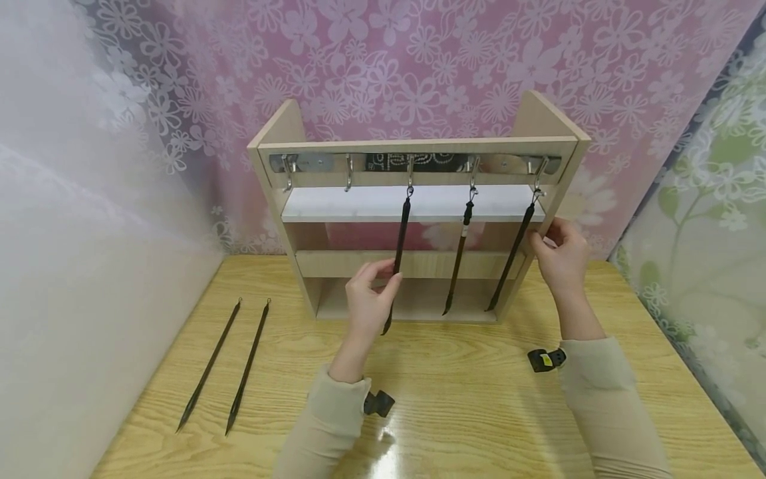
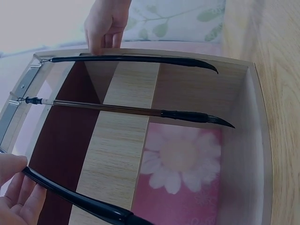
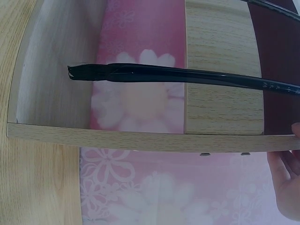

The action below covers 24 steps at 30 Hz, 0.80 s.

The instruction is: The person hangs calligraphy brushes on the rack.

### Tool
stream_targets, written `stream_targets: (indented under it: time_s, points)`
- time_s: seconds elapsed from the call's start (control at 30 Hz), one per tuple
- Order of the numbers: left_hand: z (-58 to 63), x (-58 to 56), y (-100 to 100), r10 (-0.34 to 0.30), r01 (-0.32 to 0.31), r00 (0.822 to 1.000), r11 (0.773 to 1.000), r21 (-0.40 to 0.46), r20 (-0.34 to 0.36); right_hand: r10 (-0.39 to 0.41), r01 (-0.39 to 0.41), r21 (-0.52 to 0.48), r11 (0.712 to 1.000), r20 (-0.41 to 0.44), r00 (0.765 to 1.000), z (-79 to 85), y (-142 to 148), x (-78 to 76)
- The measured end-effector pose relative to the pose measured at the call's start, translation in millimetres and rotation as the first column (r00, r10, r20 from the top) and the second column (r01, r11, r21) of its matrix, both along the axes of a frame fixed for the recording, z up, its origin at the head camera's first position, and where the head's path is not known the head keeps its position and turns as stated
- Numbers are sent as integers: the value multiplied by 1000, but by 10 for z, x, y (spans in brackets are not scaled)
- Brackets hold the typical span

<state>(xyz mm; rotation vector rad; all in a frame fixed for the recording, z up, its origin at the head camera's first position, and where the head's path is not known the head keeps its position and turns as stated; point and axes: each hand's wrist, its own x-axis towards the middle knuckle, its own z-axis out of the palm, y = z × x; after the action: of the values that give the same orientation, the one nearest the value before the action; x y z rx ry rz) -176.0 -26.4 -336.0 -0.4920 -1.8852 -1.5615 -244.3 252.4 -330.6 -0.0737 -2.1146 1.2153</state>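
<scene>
My left hand (image 1: 368, 296) pinches a black calligraphy brush (image 1: 404, 226) between thumb and fingers. The brush hangs tip down, its cord loop at the middle hook (image 1: 410, 171) of a small wooden shelf (image 1: 419, 148). With my right hand (image 1: 562, 259) I grip the shelf's right side panel (image 3: 154, 141), thumb at the front edge and fingers behind. Beside it another black brush (image 3: 154, 75) hangs from the rightmost hook (image 1: 541, 174). Between these two, a brush with a brown handle (image 2: 108, 108) hangs from its own hook (image 1: 475, 173).
Two dark brushes (image 1: 211, 362) (image 1: 248, 366) lie side by side on the wooden table (image 1: 467, 412), left of the shelf. The two left hooks (image 1: 349, 174) carry no brush. A patterned pink curtain (image 1: 419, 66) hangs close behind the shelf; a pale wall (image 1: 90, 219) rises at the left.
</scene>
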Motion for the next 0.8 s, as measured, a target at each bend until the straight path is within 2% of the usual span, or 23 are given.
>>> stream_targets:
  time_s: [0.07,0.23,0.3,0.47,0.5,0.67,0.8]
  points:
    - [-3,-7,4,0,0,1000,1000,3,10,-3,3,3,1000,-1,1000,0,0,-2]
    - [-158,-132,9,-9,9,1000,1000,18,18,-9,9,5,1000,1,1000,-6,3,-9]
    - [-225,-186,11,-10,10,1000,1000,23,6,-11,11,5,1000,1,1000,-6,4,-9]
    - [-256,-218,16,-8,9,1000,1000,26,-27,-15,15,-2,1000,0,1000,-3,-1,-8]
    - [-309,-268,18,-8,9,999,1000,27,-45,-15,15,-4,1000,-1,1000,-3,-1,-9]
    - [-315,-281,23,-13,15,998,1000,24,-62,-13,13,-16,1000,-6,1000,-7,-6,-15]
    - [-255,-233,18,-19,19,999,1000,21,-26,-13,13,-16,1000,-8,1000,-6,-9,-16]
